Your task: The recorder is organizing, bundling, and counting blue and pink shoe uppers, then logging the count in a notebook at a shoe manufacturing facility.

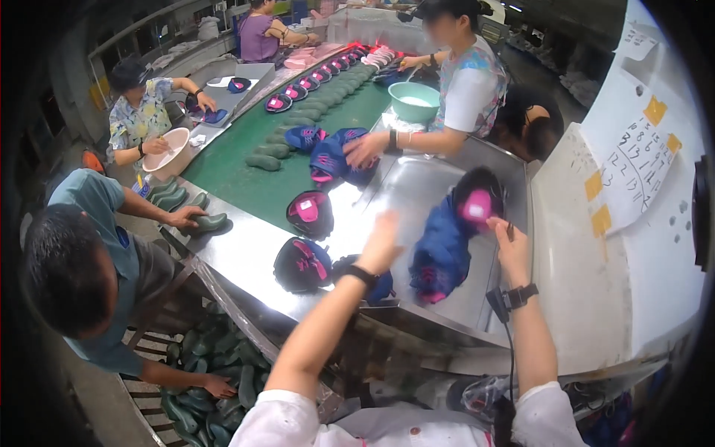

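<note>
My left hand is blurred by motion over the metal table, near the black shoe uppers with pink linings; its fingers are smeared. My right hand has its fingers pinched together, with a thin dark thing showing at the fingertips. Those fingertips are beside a black shoe upper with a pink inside and a small white label. Below it, blue uppers lie piled in the metal tray. A black upper lies at the belt's near end, with another black upper closer to me.
A green belt carries green shoe lasts and more uppers. At right, a co-worker's hand touches blue uppers. On the left, a co-worker's hand holds a last above a crate of lasts. A mint basin stands beyond the tray.
</note>
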The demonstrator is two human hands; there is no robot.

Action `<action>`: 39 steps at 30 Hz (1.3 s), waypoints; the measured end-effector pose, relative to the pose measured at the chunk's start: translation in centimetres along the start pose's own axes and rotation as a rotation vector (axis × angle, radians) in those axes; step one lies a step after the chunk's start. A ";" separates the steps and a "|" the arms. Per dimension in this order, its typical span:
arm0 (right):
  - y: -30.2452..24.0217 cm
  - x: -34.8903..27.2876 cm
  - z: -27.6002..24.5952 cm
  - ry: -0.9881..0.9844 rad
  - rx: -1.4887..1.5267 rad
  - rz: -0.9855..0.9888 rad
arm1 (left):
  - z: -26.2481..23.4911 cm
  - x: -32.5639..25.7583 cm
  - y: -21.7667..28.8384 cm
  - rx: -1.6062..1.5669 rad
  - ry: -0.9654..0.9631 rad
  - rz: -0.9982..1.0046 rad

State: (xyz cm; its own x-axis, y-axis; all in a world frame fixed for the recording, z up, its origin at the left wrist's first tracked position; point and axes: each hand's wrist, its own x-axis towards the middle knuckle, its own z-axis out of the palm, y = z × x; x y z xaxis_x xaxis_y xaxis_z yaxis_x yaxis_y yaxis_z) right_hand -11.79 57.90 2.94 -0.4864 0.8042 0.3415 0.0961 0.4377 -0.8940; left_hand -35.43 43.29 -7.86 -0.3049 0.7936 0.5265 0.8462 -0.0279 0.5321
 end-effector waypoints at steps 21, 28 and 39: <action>-12.6 -40.9 -6.3 -0.215 -0.006 0.396 | -13.2 -17.9 7.1 -0.940 -0.029 -0.392; -15.4 -56.7 -15.4 0.043 0.007 0.503 | -5.0 -32.3 27.7 -0.653 -1.288 0.129; -18.8 -101.6 -20.2 0.755 -0.112 1.560 | 12.8 -71.8 33.4 -0.675 -1.507 -0.226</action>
State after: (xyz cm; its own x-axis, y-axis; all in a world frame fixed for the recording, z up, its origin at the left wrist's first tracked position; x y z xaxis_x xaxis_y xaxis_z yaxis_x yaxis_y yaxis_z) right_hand 53.37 -23.94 -9.14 0.5907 0.4444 -0.6735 0.1121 -0.8718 -0.4769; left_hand 20.37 -6.85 -36.40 0.6189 0.6431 -0.4509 0.3963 0.2399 0.8862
